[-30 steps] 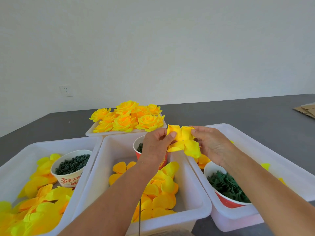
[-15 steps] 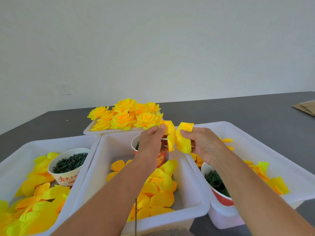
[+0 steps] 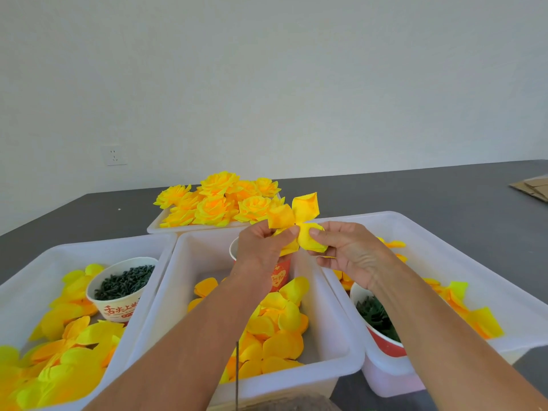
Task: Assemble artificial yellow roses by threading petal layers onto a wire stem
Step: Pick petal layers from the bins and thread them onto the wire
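Both your hands, left hand & right hand, pinch the petal layer w/ fingertips, up over the middle bin rim.

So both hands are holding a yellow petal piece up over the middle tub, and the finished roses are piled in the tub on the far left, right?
Not quite. In the head view the finished roses sit on a white tray behind the middle tub, not in the far left tub, which holds loose petals and a cup. The left hand and right hand do hold the petal piece.

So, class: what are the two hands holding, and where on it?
Both hold one yellow petal layer: left hand pinches near its centre, right hand its lower right petal.
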Demonstrator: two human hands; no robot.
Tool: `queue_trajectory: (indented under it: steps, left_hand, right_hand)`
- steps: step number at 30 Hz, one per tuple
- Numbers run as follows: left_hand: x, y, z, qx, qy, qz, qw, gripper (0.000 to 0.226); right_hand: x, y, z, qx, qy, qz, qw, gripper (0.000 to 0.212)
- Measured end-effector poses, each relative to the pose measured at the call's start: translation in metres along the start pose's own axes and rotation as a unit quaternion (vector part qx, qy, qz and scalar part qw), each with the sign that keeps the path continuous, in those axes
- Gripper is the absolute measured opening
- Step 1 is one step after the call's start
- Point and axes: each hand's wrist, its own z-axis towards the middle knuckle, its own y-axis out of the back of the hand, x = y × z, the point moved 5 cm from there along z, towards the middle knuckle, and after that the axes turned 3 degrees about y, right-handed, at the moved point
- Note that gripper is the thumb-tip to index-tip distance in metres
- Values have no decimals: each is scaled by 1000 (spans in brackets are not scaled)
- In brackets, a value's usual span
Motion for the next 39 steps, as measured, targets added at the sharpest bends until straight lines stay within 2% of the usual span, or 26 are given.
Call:
queue_trajectory:
  steps: [2,4,6,8,10,11,13,16,20,22,29,32,35,37,39]
  left_hand:
    - [2,0,0,-8,-2,10,1000,8]
    - [-3,3,0,-51,-42,92,994,21]
    - [-11,10,0,-135,-114,212,961,40]
    - [-25,11,-8,-187,-220,256,923,38]
    - [-30,0,-16,-135,-282,263,913,26]
    - [-28,-8,-19,-93,-287,268,915,23]
    - [-20,-19,-20,-25,-269,283,920,26]
    - [-17,-22,-18,16,-257,267,928,22]
    - [-20,-24,-18,58,-260,230,936,8]
    - [-19,-26,-18,86,-233,182,951,7]
    - [-15,-20,-14,97,-148,74,981,6]
    - [-9,-15,-9,91,-65,-20,993,12]
    - [-4,-15,-8,107,-8,-62,992,10]
    - [-4,-17,-8,113,-16,-37,993,9]
    - [-5,-19,-10,113,-47,17,992,7]
  right_hand:
    - [-1,2,1,-27,1,15,1000,10]
    - [0,8,1,-82,11,5,997,11]
    - [3,14,0,-135,26,14,990,7]
    - [4,18,0,-159,40,14,986,11]
    - [5,15,-1,-150,51,-6,987,16]
    - [5,13,-1,-137,57,-15,989,18]
    - [5,7,-1,-106,69,-33,991,23]
    - [6,2,-2,-77,73,-48,993,26]
    - [8,1,-3,-88,75,-39,992,46]
    - [9,2,-2,-94,81,-14,992,54]
    - [9,-1,-3,-56,60,33,996,56]
    - [8,-2,-3,-35,54,69,996,47]
    - [8,0,-2,-35,53,80,995,36]
    - [7,2,-1,-51,50,65,995,30]
    - [4,5,0,-77,44,41,995,16]
